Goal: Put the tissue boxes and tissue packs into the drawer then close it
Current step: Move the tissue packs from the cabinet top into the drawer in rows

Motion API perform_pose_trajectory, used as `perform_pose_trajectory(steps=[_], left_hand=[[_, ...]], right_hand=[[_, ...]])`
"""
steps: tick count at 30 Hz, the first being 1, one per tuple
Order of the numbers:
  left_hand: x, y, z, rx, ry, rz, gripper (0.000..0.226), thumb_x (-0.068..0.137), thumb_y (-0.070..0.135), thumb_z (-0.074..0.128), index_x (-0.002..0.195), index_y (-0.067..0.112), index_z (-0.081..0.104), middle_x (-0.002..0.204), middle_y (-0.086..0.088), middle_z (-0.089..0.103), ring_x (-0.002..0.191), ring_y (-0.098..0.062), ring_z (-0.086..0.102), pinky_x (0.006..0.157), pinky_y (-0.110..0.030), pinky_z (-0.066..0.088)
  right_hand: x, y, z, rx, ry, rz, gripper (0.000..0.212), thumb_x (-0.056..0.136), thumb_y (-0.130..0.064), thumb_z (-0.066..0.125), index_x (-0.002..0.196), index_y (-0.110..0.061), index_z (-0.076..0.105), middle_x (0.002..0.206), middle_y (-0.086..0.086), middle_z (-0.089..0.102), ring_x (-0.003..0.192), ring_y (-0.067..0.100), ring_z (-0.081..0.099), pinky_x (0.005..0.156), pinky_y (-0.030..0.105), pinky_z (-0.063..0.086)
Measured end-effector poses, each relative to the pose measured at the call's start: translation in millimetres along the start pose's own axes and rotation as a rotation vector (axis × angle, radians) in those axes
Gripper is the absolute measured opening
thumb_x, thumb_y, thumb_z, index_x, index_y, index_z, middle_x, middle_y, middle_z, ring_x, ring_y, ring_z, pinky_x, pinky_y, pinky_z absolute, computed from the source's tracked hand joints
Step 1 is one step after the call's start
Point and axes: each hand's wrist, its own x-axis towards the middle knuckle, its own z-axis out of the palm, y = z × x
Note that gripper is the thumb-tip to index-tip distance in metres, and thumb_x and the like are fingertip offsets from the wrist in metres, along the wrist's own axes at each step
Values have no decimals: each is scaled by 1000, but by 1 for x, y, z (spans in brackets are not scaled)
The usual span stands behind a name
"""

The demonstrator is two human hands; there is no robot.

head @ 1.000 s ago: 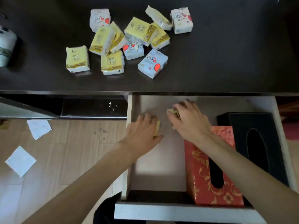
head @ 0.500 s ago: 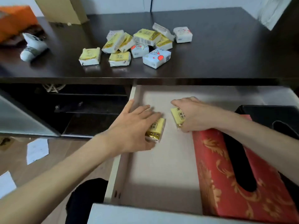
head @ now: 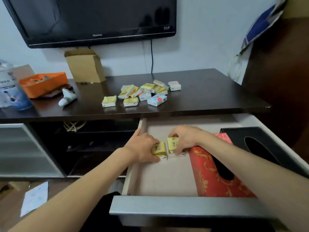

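The drawer (head: pixel 167 181) is pulled open below the dark table top. Inside it, my left hand (head: pixel 142 150) grips a yellow tissue pack (head: pixel 158 149) standing on the drawer floor. My right hand (head: pixel 184 139) grips a second yellow tissue pack (head: pixel 173 145) right beside it; the two packs nearly touch. A red tissue box (head: pixel 214 174) with gold pattern lies in the drawer to the right of them, and a black tissue box (head: pixel 260 144) lies at the far right. Several yellow and white tissue packs (head: pixel 143 93) lie in a heap on the table top.
On the dark table (head: pixel 209 91) stand a cardboard box (head: pixel 85 66), an orange box (head: pixel 43 82), a white tube (head: pixel 67 97) and a plastic bottle (head: pixel 8 87). A television (head: pixel 93 19) hangs on the wall. The drawer's grey front (head: pixel 184 210) is nearest me. Paper sheets (head: pixel 35 198) lie on the floor.
The view has tilted up, showing the wall and television. Both hands have set their yellow packs upright side by side on the drawer floor, closer together than before.
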Motion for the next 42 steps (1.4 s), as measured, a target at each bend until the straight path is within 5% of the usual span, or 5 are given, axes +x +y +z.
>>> perform_pose_trajectory(steps=[8,17,29,34,42], left_hand=[[11,-6,10,59,22,61,59,78,66,57,120,24,60,113,0,65,110,-21,60,111,-36,18],[39,-10,4,-35,3,153,51,75,61,67,112,26,59,108,2,64,100,-22,62,75,-33,35],[48,2,9,-115,-13,82,71,67,62,73,123,23,54,114,1,57,111,-23,53,85,-37,42],[41,-3,-7,-268,-22,7,88,66,68,72,139,27,46,133,4,56,127,-20,48,99,-39,44],[39,-76,-59,-522,514,-231,35,88,46,56,117,30,65,118,9,67,107,-13,61,89,-40,51]], right_hand=[[12,8,6,-22,-30,-41,69,54,-55,84,118,-38,65,103,-14,66,93,14,62,77,34,52],[17,13,9,-41,-48,61,75,50,-54,80,121,-44,57,109,-15,64,96,14,59,82,35,51],[19,5,5,-109,-125,110,72,49,-50,82,115,-40,56,103,-11,57,93,14,54,70,32,45],[12,8,3,-11,-51,81,104,41,-75,75,135,-35,54,120,-13,55,113,16,52,95,41,50],[13,12,-7,668,615,-41,11,90,-20,73,88,-31,76,83,-13,75,76,-1,66,77,21,51]])
